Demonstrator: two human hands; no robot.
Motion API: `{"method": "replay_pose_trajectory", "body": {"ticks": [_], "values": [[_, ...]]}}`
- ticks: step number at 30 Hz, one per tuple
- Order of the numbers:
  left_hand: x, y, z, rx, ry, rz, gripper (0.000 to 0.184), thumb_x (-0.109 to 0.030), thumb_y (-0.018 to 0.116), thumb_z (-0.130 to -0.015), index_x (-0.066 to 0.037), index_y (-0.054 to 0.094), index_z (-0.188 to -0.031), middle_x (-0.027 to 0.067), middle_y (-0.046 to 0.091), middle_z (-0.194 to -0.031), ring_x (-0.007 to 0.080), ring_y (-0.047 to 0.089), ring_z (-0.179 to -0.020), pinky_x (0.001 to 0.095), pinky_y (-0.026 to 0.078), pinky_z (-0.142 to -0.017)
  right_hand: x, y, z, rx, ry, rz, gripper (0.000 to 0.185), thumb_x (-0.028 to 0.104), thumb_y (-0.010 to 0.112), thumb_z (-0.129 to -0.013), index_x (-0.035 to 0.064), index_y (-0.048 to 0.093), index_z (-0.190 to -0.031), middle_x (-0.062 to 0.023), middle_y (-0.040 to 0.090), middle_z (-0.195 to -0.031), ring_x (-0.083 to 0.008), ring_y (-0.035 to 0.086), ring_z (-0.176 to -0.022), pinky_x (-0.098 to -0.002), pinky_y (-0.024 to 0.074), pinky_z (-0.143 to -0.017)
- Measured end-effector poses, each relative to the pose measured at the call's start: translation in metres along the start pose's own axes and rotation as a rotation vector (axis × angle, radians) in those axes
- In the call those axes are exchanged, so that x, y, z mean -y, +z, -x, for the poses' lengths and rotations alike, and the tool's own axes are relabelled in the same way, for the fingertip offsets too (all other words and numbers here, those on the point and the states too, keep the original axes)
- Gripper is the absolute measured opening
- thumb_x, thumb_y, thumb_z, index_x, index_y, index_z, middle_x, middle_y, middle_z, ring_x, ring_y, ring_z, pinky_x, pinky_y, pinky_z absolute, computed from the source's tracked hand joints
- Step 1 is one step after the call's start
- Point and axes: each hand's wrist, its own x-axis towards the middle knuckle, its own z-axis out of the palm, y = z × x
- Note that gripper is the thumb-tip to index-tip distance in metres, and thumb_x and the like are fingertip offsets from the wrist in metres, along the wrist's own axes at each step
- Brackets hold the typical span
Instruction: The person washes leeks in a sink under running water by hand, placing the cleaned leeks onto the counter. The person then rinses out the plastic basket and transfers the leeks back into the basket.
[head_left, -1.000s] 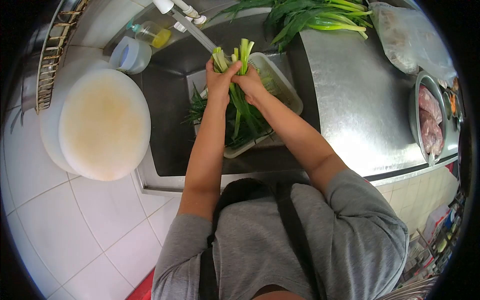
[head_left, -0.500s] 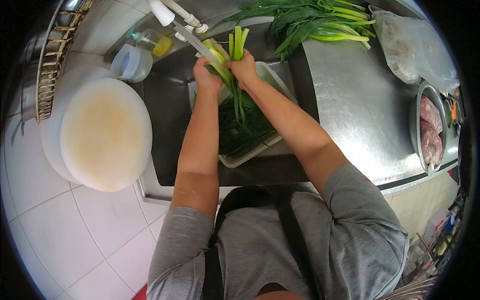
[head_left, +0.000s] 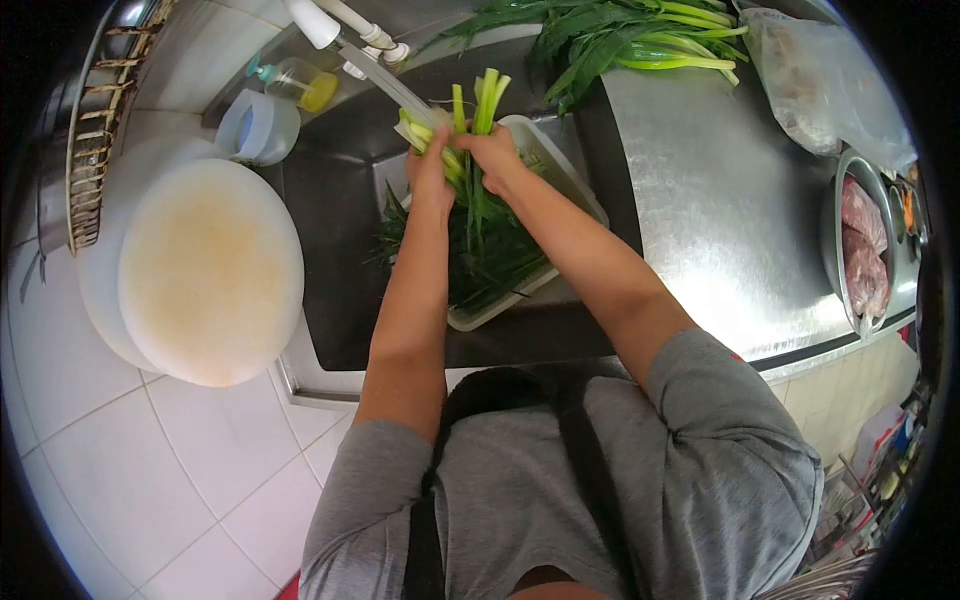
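Note:
Under the running faucet (head_left: 315, 22), my left hand (head_left: 430, 178) is closed around leek stalks (head_left: 413, 130) whose pale ends tilt to the upper left. Close beside it, my right hand (head_left: 492, 156) grips another bunch of leeks (head_left: 488, 98), pale ends up and green leaves hanging down. Water falls onto the stalks near my left fingers. Below both hands, more leek greens (head_left: 490, 270) lie in a white basket (head_left: 575, 180) inside the dark sink (head_left: 340, 290). My forearms hide parts of the basket.
More leeks (head_left: 650, 45) lie on the steel counter (head_left: 720, 220) behind the sink's right corner. At right are a plastic bag (head_left: 820, 80) and a metal bowl (head_left: 838, 240) holding bagged meat. Round white boards (head_left: 210, 270), a blue-white container (head_left: 258, 128) and a soap bottle (head_left: 300, 85) stand left.
Both hands have moved slightly down toward me and closer to the basket, with the leeks still in them. My left hand has also shifted right, and its stalks now sit lower under the water.

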Motion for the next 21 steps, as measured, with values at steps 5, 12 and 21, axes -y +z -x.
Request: {"method": "replay_pose_trajectory", "body": {"ticks": [5,12,21], "values": [[-0.004,-0.019,0.019,0.148,-0.079,0.225,0.023,-0.016,0.064,-0.089,-0.002,0.056,-0.106,0.0074,0.060,-0.091,0.0185,0.058,-0.072,0.0355,0.050,-0.061,0.003,-0.033,0.005,0.184,0.221,-0.160,0.030,0.002,0.070,-0.075,-0.0032,0.060,-0.104,-0.0125,0.064,-0.094,-0.0235,0.063,-0.082,-0.0382,0.0513,-0.070],[-0.024,-0.002,0.047,0.003,0.051,-0.101,0.025,-0.008,0.072,-0.081,-0.005,0.057,-0.101,0.0046,0.060,-0.089,0.0165,0.058,-0.076,0.0333,0.048,-0.068,0.001,-0.038,0.020,0.203,0.143,0.005,0.031,0.004,0.073,-0.075,-0.0016,0.061,-0.103,-0.0116,0.064,-0.097,-0.0204,0.062,-0.085,-0.0361,0.0509,-0.073],[-0.023,0.003,0.042,0.025,0.106,-0.056,0.042,0.001,0.076,-0.074,-0.005,0.055,-0.110,0.0059,0.062,-0.098,0.0195,0.061,-0.088,0.0360,0.049,-0.078,0.011,-0.024,0.031,0.157,-0.058,0.016,0.027,0.001,0.077,-0.072,-0.0001,0.063,-0.095,-0.0061,0.065,-0.088,-0.0157,0.060,-0.080,-0.0292,0.0472,-0.074]]}}
